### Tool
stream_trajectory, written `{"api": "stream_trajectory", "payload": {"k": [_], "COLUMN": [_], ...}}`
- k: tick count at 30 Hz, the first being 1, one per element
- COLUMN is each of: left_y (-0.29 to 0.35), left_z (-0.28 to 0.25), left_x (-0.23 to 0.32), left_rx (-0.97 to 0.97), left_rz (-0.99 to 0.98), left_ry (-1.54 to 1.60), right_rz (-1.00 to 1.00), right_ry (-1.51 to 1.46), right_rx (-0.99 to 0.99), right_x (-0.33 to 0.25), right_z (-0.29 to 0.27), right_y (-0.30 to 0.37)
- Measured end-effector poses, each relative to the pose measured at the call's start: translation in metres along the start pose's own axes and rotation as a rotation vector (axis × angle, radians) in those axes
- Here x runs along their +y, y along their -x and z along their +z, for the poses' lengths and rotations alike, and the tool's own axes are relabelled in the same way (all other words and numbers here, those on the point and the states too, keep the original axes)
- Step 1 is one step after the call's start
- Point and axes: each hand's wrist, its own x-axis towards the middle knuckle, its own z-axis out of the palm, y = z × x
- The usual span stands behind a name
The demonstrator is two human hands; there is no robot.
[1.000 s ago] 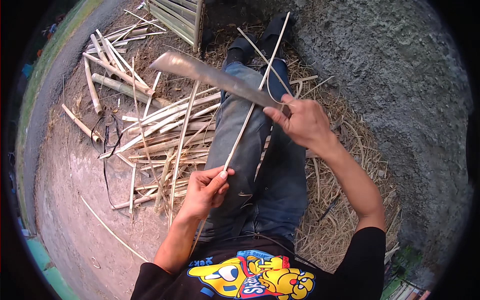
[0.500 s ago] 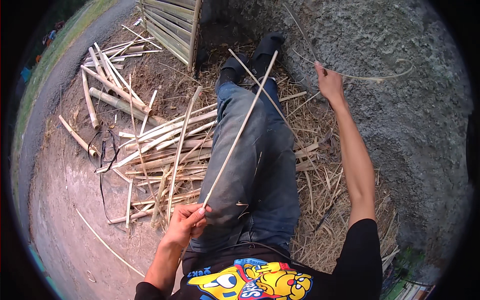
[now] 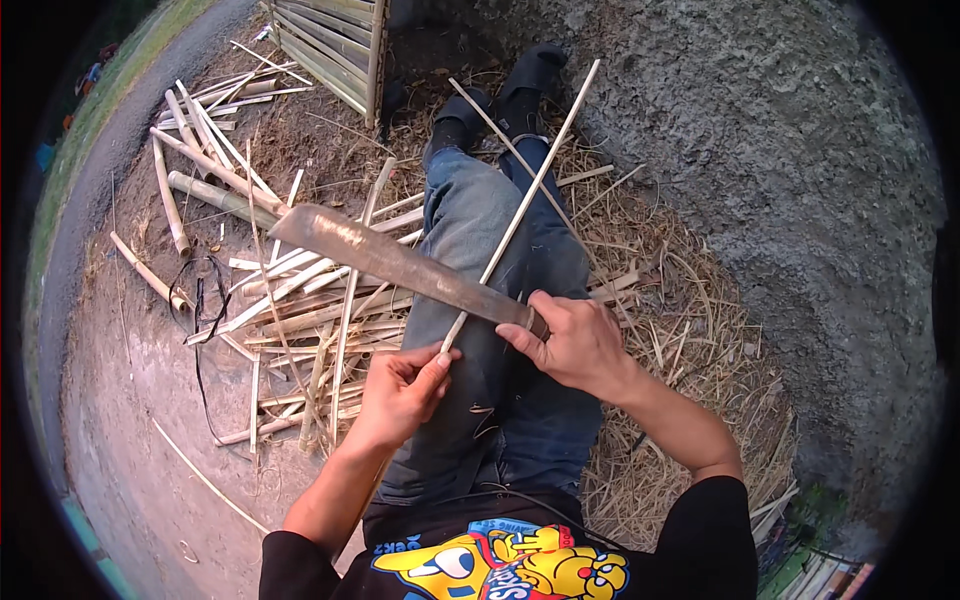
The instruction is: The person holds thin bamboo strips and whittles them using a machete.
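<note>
My left hand [image 3: 405, 393] pinches the near end of a long pale bamboo strip [image 3: 537, 187]. The strip slants away over my jeans [image 3: 470, 230] toward my feet. In my right hand [image 3: 578, 345] is the handle of a machete, its broad, worn blade [image 3: 385, 256] pointing to the far left. That blade lies across the strip just beyond my left fingers. From this angle I cannot tell whether its edge touches the strip. Another thin strip [image 3: 510, 148] crosses beneath the held one near my ankles.
Split bamboo pieces [image 3: 330, 325] are heaped left of my legs, with thicker bamboo lengths [image 3: 225, 205] farther off. A slatted bamboo panel [image 3: 330, 50] stands at the back. Shavings [image 3: 690, 370] cover the ground on the right, beside a rough grey wall [image 3: 800, 200].
My right hand came down from the wall side, where it held a thin curled bamboo sliver, and now grips the machete. My left hand moved slightly right and up with the strip.
</note>
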Motion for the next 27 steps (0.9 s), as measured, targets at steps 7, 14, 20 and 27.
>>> {"api": "stream_trajectory", "payload": {"k": [7, 14, 20, 27], "left_y": [-0.004, -0.008, -0.004, 0.002], "left_z": [0.013, 0.014, 0.014, 0.008], "left_x": [0.002, -0.003, 0.003, -0.009], "left_rx": [0.100, 0.086, 0.078, 0.057], "left_rz": [0.042, 0.050, 0.041, -0.013], "left_ry": [0.042, 0.116, 0.148, 0.227], "right_rz": [-0.075, -0.186, 0.139, -0.203], "right_ry": [0.088, 0.076, -0.102, 0.133], "right_rx": [0.084, 0.028, 0.008, -0.050], "right_x": [0.011, -0.003, 0.037, -0.002], "right_z": [-0.005, 0.002, -0.018, -0.003], "right_y": [-0.020, -0.008, -0.048, -0.016]}}
